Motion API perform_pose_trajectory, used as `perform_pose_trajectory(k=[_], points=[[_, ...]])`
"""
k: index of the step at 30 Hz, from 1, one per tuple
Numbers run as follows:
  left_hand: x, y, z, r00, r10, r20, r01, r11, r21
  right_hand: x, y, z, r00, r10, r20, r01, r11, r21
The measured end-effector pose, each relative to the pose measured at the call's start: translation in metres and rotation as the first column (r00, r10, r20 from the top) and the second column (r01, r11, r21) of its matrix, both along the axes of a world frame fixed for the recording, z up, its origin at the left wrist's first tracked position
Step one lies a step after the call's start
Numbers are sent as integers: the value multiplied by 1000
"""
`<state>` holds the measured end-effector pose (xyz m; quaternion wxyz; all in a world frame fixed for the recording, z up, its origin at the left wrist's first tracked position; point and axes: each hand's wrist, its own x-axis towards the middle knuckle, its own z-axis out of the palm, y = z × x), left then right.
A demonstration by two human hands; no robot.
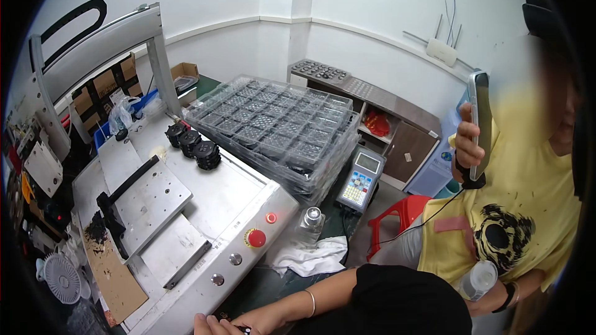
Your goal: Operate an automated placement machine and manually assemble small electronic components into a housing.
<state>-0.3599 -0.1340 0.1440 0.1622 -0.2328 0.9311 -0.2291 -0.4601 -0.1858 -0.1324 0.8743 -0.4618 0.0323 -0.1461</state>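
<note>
At the bottom edge of the frame, the wearer's hand (214, 324) rests with fingers curled over a small dark part (243, 330), pinching it against the front lip of a metal machine (205, 211); which hand it is and what the other is doing cannot be told, since only knuckles and a braceleted forearm show, half hidden by a dark-haired head (410, 301) leaning in. The grip sits so close to the edge that the part could well slip off and drop to the floor, and the red stop button (255, 237) lies near enough for a stray wrist to knock. A clear bottle (310, 220) standing just beside the machine's corner, next to a crumpled white cloth (313, 257), looks easy to tip toward the handheld controller (361, 180). Further back, three black round parts (192, 142) line the machine's top, and a stack of clear plastic trays (273, 130) fills the green surface (338, 211). To the right a person in a yellow shirt (528, 198) holds a phone (481, 124) upright beside a red stool (403, 214). White walls, a low wooden cabinet (397, 124) and cardboard boxes (105, 87) close the corner room.
</note>
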Motion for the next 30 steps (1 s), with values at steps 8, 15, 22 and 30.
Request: perform_pose_trajectory(k=[8,15,22,30], points=[[1,2,7,991,45,127,-45,999,3,9,4,-38,973,-67,223,117,968,-220],[-4,3,12,981,-19,193,4,997,74,0,-4,-17,997,-15,-76,-3,973,-231],[-4,6,8,986,62,157,-73,995,63,-1,0,2,998,39,-49,-45,990,-132],[-4,11,1,965,144,221,-152,988,18,4,-4,-13,979,205,20,-200,969,-146]])
